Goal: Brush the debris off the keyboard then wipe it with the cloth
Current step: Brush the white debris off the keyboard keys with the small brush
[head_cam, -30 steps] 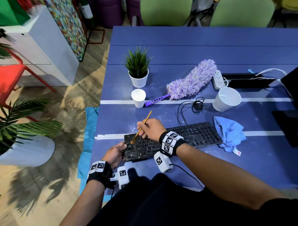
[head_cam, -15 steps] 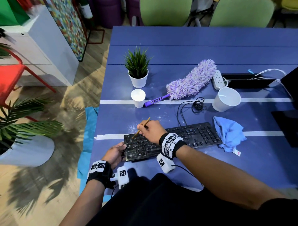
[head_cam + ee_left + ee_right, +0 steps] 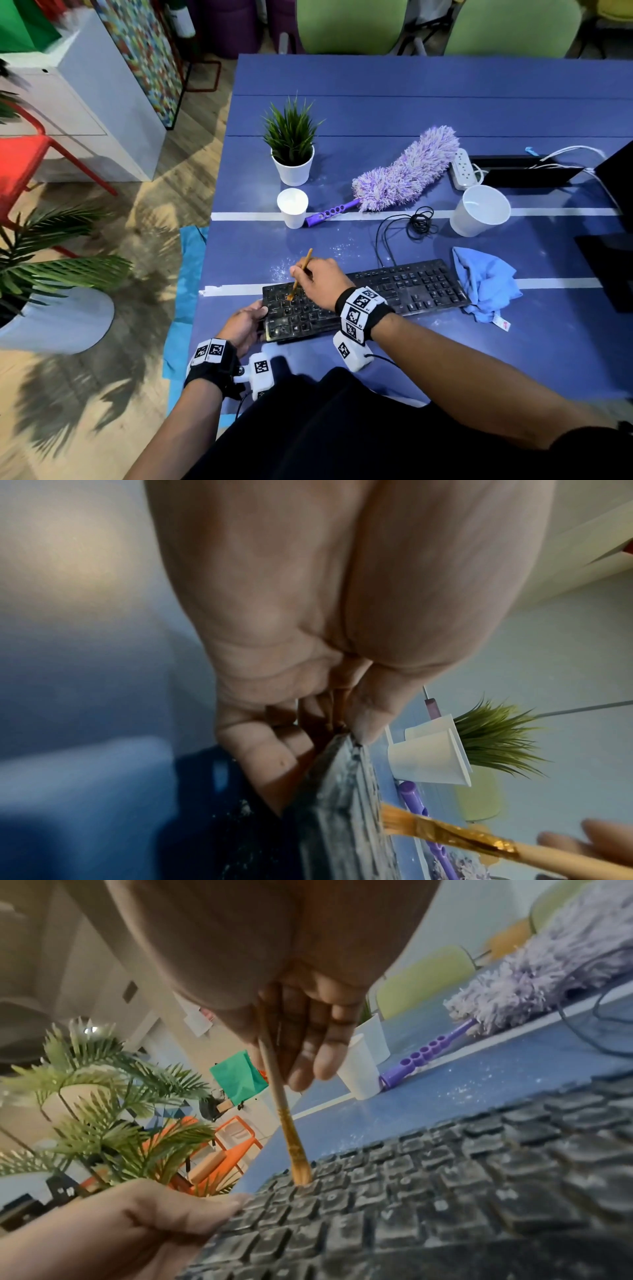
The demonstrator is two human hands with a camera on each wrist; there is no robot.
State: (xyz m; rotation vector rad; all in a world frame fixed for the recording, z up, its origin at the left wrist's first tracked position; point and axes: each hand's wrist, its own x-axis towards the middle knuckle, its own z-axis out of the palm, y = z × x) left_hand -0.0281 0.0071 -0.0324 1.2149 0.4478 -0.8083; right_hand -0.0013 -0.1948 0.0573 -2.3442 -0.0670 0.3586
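A black keyboard [image 3: 404, 287] dusted with white powder lies on the blue table [image 3: 376, 102]. My right hand [image 3: 318, 279] pinches a thin wooden brush [image 3: 303, 270], whose bristles [image 3: 303, 1173] press on keys near the keyboard's [image 3: 445, 1191] left end. My left hand [image 3: 245, 323] grips the keyboard's left edge, thumb on top [image 3: 226, 1206]. In the left wrist view the fingers [image 3: 267, 753] curl under the keyboard's edge [image 3: 339, 791], with the brush [image 3: 445, 834] beside it. A crumpled blue cloth [image 3: 486, 284] lies at the keyboard's right end.
Behind the keyboard lie its coiled cable [image 3: 419, 222], a small white cup [image 3: 293, 207], a purple duster [image 3: 400, 174], a potted plant [image 3: 293, 150] and a larger white cup [image 3: 479, 210]. A power strip [image 3: 462, 168] and dark devices sit at the right. White powder speckles the table.
The brush swept up off the keys toward the keyboard's far left edge, then came back down onto the left keys. My left hand kept its hold on the keyboard.
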